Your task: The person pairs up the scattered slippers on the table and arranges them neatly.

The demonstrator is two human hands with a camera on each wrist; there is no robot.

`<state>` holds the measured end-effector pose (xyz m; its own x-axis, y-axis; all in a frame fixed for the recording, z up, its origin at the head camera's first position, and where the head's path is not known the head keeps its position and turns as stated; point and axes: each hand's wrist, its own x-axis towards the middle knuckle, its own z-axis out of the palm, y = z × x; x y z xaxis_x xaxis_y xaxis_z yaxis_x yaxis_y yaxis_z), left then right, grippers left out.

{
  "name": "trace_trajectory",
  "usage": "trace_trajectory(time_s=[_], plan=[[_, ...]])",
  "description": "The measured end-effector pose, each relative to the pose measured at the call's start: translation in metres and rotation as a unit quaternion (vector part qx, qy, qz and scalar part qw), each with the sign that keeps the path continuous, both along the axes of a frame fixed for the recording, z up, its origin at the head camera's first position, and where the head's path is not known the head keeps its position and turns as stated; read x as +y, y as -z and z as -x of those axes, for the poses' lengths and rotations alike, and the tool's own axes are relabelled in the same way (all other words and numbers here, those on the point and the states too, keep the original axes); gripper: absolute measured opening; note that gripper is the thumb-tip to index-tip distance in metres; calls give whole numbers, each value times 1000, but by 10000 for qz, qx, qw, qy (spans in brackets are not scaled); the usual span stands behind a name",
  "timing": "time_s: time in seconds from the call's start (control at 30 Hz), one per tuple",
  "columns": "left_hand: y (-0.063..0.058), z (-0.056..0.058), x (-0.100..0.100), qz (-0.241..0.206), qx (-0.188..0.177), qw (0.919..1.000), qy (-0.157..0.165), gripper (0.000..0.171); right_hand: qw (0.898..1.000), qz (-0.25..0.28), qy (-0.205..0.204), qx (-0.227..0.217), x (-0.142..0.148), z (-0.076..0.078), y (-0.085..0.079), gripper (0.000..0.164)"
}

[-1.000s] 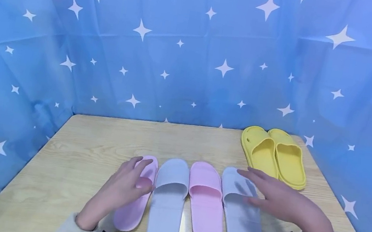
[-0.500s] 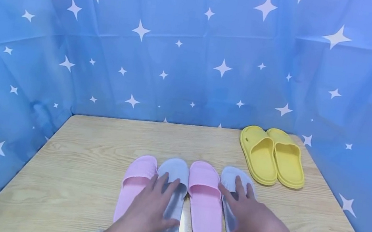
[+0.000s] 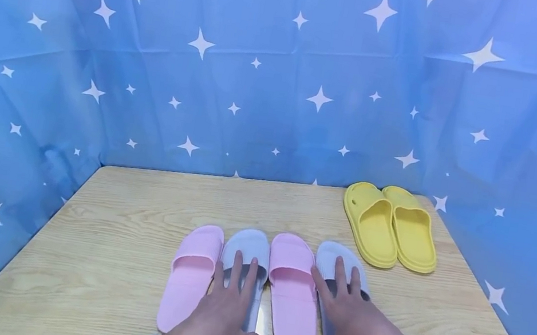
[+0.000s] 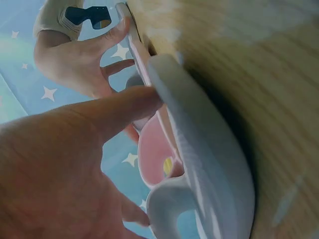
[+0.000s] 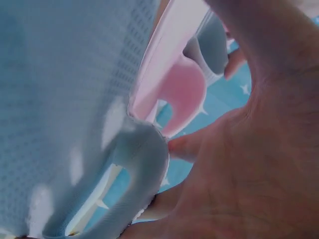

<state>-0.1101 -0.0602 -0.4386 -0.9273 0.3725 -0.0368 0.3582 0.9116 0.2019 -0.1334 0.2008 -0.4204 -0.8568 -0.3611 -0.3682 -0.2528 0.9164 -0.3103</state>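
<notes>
Four slippers would be several: pink and pale grey-blue ones alternate in a row on the table. My left hand [image 3: 219, 319] lies over the left grey-blue slipper [image 3: 248, 241], fingers spread toward its strap. In the left wrist view the thumb touches that slipper's sole edge [image 4: 199, 134]. Over the right grey-blue slipper [image 3: 336, 253] is my right hand [image 3: 355, 322], fingertips at the strap [image 5: 142, 159] in the right wrist view. Between them lies a pink slipper [image 3: 292, 313]; another pink slipper [image 3: 185, 288] is left of my left hand. The hands hide parts of both grey-blue soles.
A pair of yellow slippers [image 3: 378, 230] stands at the back right of the wooden table [image 3: 93, 257]. A blue cloth with white stars [image 3: 240, 76] hangs behind the table and along both sides.
My left hand has moved right, from the left pink slipper to the left grey-blue one. My right hand has come left and down onto the right grey-blue slipper. The slippers keep their arrangement.
</notes>
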Motion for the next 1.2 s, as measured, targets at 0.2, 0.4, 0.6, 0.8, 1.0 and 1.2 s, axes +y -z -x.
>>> trace_trajectory(time_s=[0.2,0.4,0.6,0.8,1.0,1.2], plan=[[1,-1,4,94,389,9990,-188,126,9989,177,76,439,-3,2,-1,157],[-1,0,6,315,376,9985,-231,121,9985,256,332,343,-4,3,-1,149],[-3,6,3,241,196,9991,-272,115,9987,259,320,313,-1,5,1,144],[-7,16,-1,-130,-228,9991,-337,115,9975,509,281,410,6,13,4,141],[-12,24,-2,-282,-418,9977,-449,111,9954,663,452,515,10,17,5,138],[-18,33,-1,-471,-562,9953,-631,109,9944,682,570,576,11,21,5,131]])
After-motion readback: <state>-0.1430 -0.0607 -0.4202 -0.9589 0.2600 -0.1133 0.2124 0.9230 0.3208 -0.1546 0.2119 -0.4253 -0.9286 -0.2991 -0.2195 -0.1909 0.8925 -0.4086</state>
